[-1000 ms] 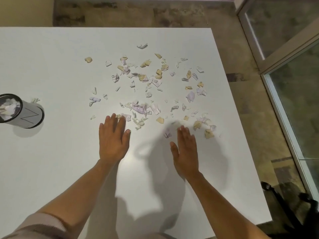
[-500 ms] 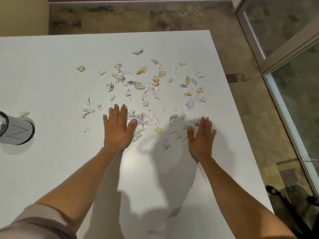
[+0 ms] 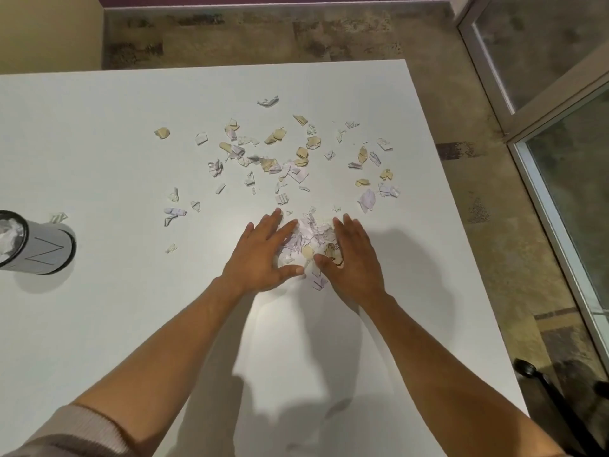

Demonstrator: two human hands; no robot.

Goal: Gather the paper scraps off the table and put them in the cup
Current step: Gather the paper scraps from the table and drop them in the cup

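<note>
Several white, lilac and tan paper scraps (image 3: 290, 159) lie scattered over the middle of the white table (image 3: 99, 143). A small heap of scraps (image 3: 311, 237) sits bunched between my two hands. My left hand (image 3: 263, 252) lies flat against the heap's left side with straight fingers. My right hand (image 3: 354, 255) presses flat against its right side, thumbs nearly meeting at the front. The grey cup (image 3: 36, 245), marked with a Z, stands at the left edge of the view with crumpled paper inside.
One scrap (image 3: 58, 217) lies just behind the cup. The table's right edge (image 3: 461, 258) drops to a mottled floor. A glass door frame (image 3: 543, 153) runs along the right, and a black chair base (image 3: 543, 390) shows at the lower right.
Both hands have swept inward across the table, pushing the near scraps into one heap between them. The view has tilted a little, so the cup shows more.
</note>
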